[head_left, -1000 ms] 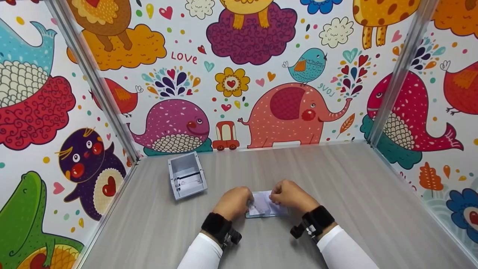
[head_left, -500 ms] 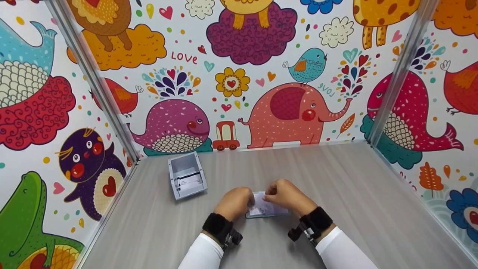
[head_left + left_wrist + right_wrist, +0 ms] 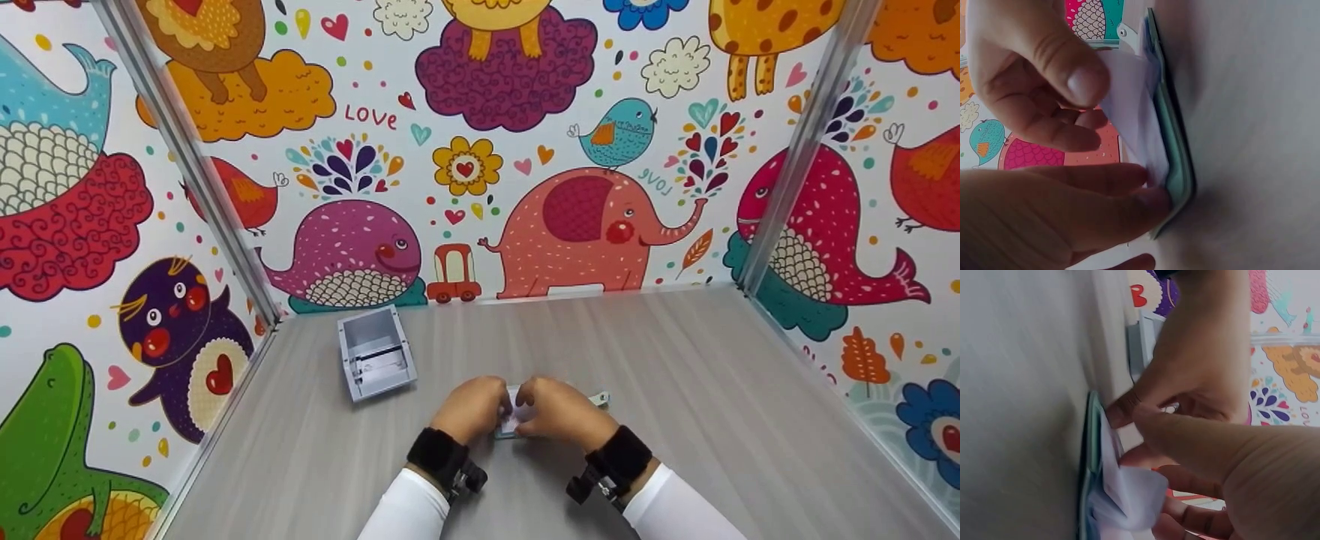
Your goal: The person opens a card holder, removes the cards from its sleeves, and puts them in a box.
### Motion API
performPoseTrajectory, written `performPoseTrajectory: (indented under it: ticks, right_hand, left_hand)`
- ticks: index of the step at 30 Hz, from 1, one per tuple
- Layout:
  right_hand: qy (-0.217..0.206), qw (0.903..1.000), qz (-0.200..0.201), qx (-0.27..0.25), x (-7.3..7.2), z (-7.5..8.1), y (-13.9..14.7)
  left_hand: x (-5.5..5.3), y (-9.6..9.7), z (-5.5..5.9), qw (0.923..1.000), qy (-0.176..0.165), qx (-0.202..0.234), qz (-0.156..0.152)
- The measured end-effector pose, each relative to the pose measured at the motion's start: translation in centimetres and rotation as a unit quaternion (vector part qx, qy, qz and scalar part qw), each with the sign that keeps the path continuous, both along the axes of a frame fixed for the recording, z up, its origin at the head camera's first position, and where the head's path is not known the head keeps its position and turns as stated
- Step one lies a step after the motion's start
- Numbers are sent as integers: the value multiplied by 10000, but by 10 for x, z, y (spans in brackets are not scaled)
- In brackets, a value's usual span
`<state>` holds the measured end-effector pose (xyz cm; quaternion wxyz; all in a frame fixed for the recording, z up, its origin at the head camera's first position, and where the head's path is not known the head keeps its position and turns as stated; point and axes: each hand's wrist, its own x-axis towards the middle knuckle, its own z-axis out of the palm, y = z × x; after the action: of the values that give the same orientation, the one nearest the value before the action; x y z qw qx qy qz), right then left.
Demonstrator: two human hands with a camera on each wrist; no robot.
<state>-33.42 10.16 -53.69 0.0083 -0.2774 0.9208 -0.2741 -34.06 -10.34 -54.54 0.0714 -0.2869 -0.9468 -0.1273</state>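
On the table lies an unfolded, thin teal wallet [image 3: 1176,143], its strap [image 3: 600,399] with a snap sticking out at the right. Inside it is a pale lavender sheet [image 3: 1134,107] that looks like paper, bent up off the wallet in both wrist views. My left hand [image 3: 471,409] pinches the sheet's left end at the wallet's edge. With curled fingers, my right hand [image 3: 566,411] holds the raised part of the sheet [image 3: 1140,495]; its exact contact is partly hidden. Most of the wallet's right half is covered by the right hand in the head view.
A grey open box [image 3: 375,349] with a dark crossbar and whitish paper inside stands at the back left of the table [image 3: 675,352]. Walls printed with cartoon animals [image 3: 585,225] border the table at the back and both sides.
My right hand has moved left across the wallet towards my left hand, uncovering the strap at the right and covering more of the sheet. My left hand has stayed nearly still.
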Motion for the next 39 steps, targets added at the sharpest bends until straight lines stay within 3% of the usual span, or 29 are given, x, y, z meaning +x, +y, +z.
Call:
performPoseTrajectory:
  ticks: [9, 15, 39]
  right_hand:
    - [562, 9984, 40, 70, 0, -1, 0]
    - [839, 9963, 133, -90, 1, -2, 1]
    - [427, 9954, -858, -29, -5, 10, 8]
  left_hand:
    - [1, 0, 0, 9999, 66, -96, -18]
    - [1, 0, 0, 9997, -98, 63, 199]
    - [0, 2, 0, 9972, -574, 119, 466]
